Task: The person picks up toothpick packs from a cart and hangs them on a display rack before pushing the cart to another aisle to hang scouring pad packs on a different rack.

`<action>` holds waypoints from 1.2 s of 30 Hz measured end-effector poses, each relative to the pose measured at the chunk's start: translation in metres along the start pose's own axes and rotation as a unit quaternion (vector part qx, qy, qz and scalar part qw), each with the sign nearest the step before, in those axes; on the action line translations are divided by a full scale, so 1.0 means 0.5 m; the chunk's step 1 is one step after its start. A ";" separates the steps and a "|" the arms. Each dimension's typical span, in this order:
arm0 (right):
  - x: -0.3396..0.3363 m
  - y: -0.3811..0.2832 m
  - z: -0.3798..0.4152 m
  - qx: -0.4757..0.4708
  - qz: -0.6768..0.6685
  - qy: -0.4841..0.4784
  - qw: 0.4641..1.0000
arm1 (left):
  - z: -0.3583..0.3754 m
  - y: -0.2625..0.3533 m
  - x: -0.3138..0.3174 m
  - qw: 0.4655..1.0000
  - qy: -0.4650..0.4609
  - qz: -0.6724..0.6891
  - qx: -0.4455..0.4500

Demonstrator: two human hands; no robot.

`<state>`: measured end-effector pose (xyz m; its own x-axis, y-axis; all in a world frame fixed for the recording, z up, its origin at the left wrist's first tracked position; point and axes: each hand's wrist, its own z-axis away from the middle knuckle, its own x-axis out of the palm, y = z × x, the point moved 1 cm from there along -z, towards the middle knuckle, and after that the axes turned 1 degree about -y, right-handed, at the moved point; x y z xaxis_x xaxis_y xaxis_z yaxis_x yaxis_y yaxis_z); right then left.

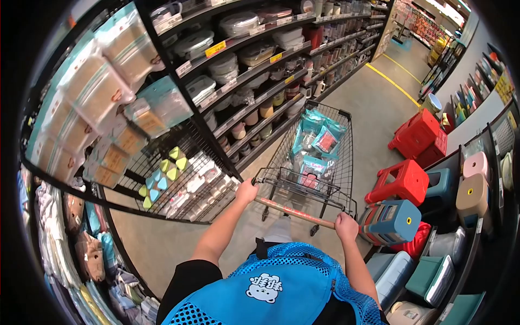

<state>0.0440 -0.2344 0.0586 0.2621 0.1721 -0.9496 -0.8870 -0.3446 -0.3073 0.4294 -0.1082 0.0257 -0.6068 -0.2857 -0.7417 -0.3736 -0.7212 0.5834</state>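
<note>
Both my hands grip the push bar (pixel 295 212) of a black wire shopping cart (pixel 349 157). Fingers wrapped round its left end, my left hand (pixel 247 192) is closed. My right hand (pixel 346 226) is closed round the right end, close to a stack of blue stools (pixel 398 221). Inside the cart lie several clear and teal plastic packages (pixel 326 140), some with pink or red contents. A blue mesh bag (pixel 244 290) with a white bear print is against my front, below the bar.
Shelves of food containers and cups (pixel 238 67) line the left side, beyond a wire rack of hanging packages (pixel 92 76). Red stools (pixel 398 181) and storage bins (pixel 430 276) crowd the right. The grey floor aisle (pixel 374 92) runs ahead, with yellow lines (pixel 394 79).
</note>
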 end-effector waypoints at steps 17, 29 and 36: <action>-0.025 0.002 -0.310 0.105 0.013 -0.041 0.994 | -0.394 0.221 0.066 0.989 -0.062 0.086 0.103; -0.054 0.049 -0.501 0.126 0.044 -0.011 0.991 | -0.532 0.402 0.096 0.986 -0.104 0.091 0.090; -0.069 0.103 -0.643 0.112 0.040 0.027 0.993 | -0.628 0.502 0.140 0.990 -0.085 0.069 0.091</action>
<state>0.1113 -0.5547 0.0556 0.2024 0.1014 -0.9740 -0.9663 -0.1406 -0.2154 0.5134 -0.5076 0.0164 -0.7649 -0.2514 -0.5930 -0.3896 -0.5525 0.7368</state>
